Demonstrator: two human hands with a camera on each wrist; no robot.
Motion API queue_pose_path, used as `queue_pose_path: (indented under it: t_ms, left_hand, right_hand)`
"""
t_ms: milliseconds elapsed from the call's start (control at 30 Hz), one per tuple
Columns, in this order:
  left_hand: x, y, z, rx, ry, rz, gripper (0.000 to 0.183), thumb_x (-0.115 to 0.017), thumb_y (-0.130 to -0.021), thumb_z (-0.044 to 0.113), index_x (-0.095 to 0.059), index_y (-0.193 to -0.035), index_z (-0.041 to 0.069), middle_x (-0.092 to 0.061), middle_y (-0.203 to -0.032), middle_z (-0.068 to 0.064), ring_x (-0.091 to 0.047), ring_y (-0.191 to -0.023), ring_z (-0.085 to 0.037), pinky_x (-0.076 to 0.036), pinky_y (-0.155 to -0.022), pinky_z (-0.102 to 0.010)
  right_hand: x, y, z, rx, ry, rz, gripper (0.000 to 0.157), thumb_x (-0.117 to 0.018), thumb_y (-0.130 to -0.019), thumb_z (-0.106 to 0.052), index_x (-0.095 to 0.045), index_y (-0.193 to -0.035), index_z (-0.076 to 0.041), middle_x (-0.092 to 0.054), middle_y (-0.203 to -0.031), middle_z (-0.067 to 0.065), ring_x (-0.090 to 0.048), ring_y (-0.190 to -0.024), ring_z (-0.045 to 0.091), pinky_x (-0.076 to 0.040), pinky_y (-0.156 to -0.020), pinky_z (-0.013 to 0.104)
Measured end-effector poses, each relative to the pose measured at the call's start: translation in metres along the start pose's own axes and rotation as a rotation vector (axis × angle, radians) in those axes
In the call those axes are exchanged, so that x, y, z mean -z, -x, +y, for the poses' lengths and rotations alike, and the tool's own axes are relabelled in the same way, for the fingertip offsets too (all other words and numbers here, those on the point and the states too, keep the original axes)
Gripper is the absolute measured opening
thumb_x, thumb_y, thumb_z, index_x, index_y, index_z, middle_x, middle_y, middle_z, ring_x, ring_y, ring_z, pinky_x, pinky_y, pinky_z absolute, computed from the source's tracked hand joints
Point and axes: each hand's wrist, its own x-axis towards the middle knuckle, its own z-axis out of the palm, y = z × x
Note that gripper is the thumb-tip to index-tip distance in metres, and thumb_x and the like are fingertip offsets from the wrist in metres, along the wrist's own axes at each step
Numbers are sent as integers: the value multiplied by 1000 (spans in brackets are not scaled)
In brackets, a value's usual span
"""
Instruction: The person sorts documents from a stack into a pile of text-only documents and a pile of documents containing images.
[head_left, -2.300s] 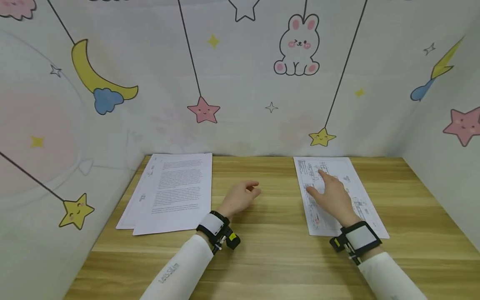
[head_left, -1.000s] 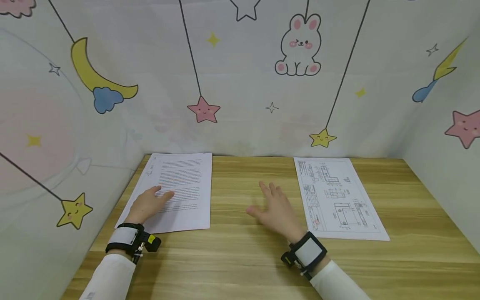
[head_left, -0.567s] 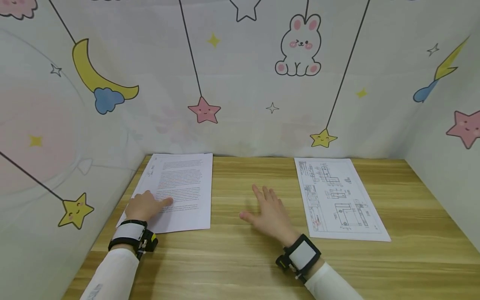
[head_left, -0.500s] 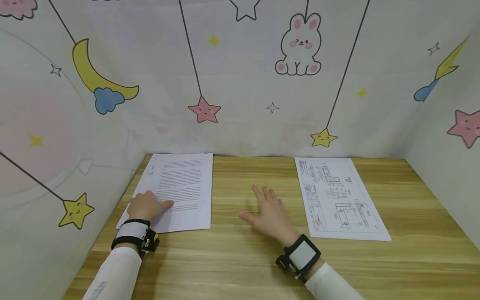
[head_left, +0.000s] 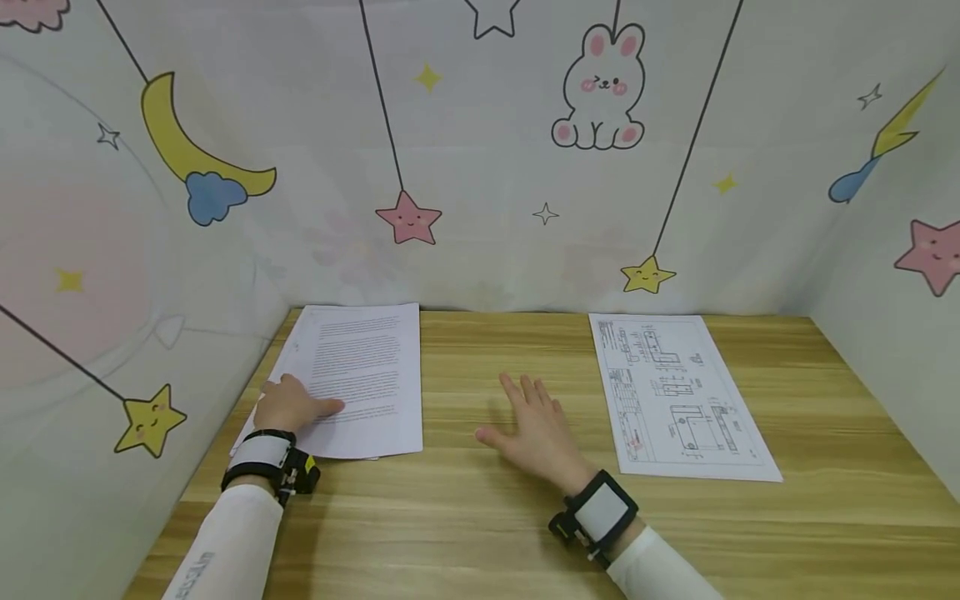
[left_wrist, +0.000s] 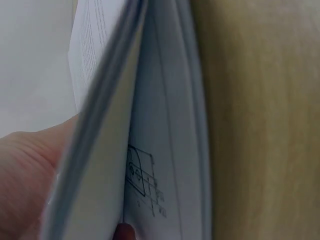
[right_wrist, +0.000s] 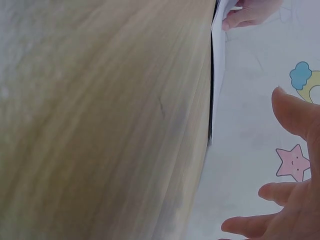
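At the left of the table lies a stack of printed paper sheets [head_left: 366, 367], with lines of text on the top one. My left hand [head_left: 288, 406] is at the stack's left side and pinches the upper sheets, thumb on top. In the left wrist view those raised sheets [left_wrist: 92, 120] stand apart from a lower sheet with a line drawing [left_wrist: 165, 165], and a fingertip [left_wrist: 125, 232] shows in the gap. My right hand [head_left: 536, 433] hovers palm down over the middle of the table, fingers spread, holding nothing.
A single sheet with technical drawings [head_left: 675, 392] lies flat at the right of the wooden table [head_left: 495, 533]. A white cloth backdrop [head_left: 480, 150] with cartoon prints borders the table at the back and both sides.
The left hand has moved from the table's middle onto the left stack, whose upper sheets have lifted and shifted slightly. The right hand has left the drawing sheet and moved left to the middle.
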Motion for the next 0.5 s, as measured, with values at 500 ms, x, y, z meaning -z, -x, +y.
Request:
queue_pose_path:
  t_ms: [500]
  left_hand:
    - [0, -5, -15, -29, 40, 3, 59, -52, -89, 24, -43, -121, -24, -51, -116, -43, -54, -95, -50, -48, -73, -53]
  right_hand:
    - [-4, -1, 6, 1, -29, -22, 84, -61, -80, -56, -30, -146, -16, -28, -149, 27, -19, -139, 45, -18, -107, 67]
